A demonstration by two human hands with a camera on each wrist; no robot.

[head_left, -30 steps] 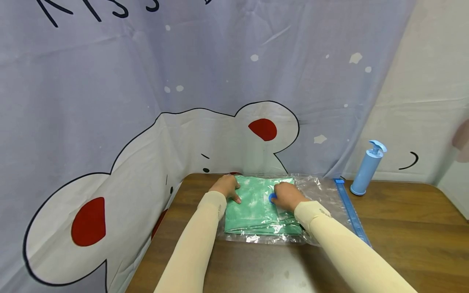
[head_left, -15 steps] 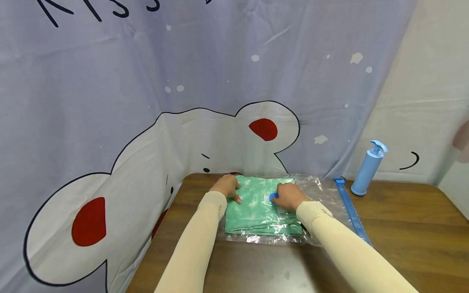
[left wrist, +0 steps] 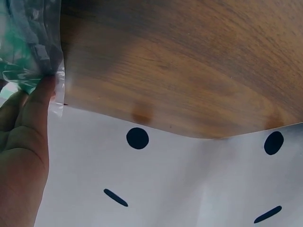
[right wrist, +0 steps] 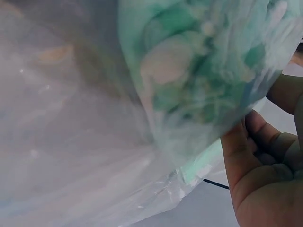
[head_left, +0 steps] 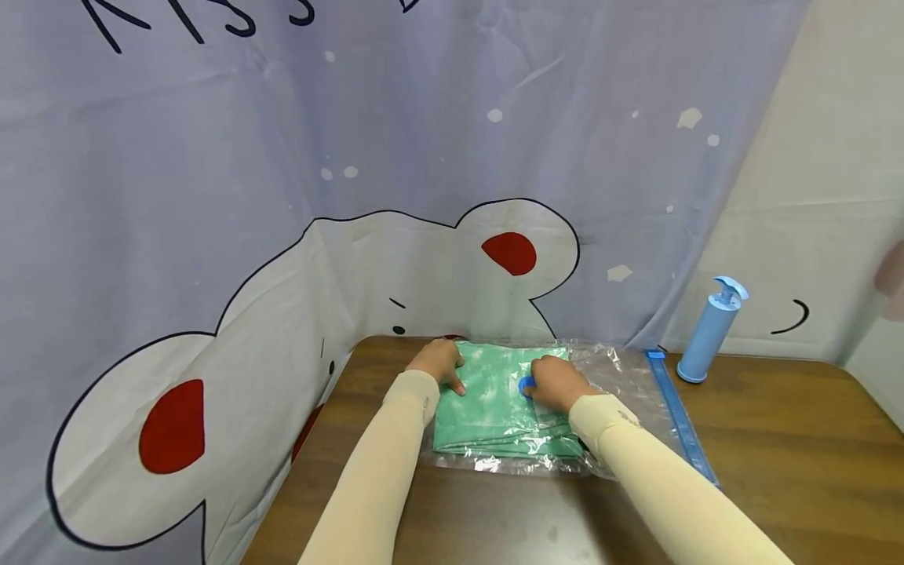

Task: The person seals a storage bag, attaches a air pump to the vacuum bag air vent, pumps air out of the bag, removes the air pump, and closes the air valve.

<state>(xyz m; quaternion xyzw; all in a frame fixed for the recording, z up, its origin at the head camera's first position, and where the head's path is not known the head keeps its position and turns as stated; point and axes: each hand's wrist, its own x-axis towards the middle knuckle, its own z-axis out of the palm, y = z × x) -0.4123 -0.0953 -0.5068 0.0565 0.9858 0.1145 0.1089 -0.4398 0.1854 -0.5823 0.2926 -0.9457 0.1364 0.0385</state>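
Note:
A clear vacuum storage bag (head_left: 627,390) lies flat on the table with a folded green-and-white cloth (head_left: 480,420) inside. On top of the bag is a round blue valve cap (head_left: 526,385), partly covered by my right hand (head_left: 560,384), whose curled fingers and thumb pinch it. My left hand (head_left: 439,364) rests on the bag's left edge, thumb spread over the cloth. In the left wrist view the left fingers (left wrist: 35,106) lie along the clear plastic edge. The right wrist view shows the right hand (right wrist: 270,175) against the wrinkled plastic, the cap itself hidden.
A light blue hand pump (head_left: 709,333) stands upright at the table's back right. The bag's blue zip strip (head_left: 681,420) runs along its right side, with a slider (head_left: 655,355) at the far end. A printed curtain (head_left: 395,267) hangs right behind the wooden table (head_left: 791,455).
My right hand shifts very slightly at the blue valve cap. The left hand and the bag stay where they were; the head view tilts a little.

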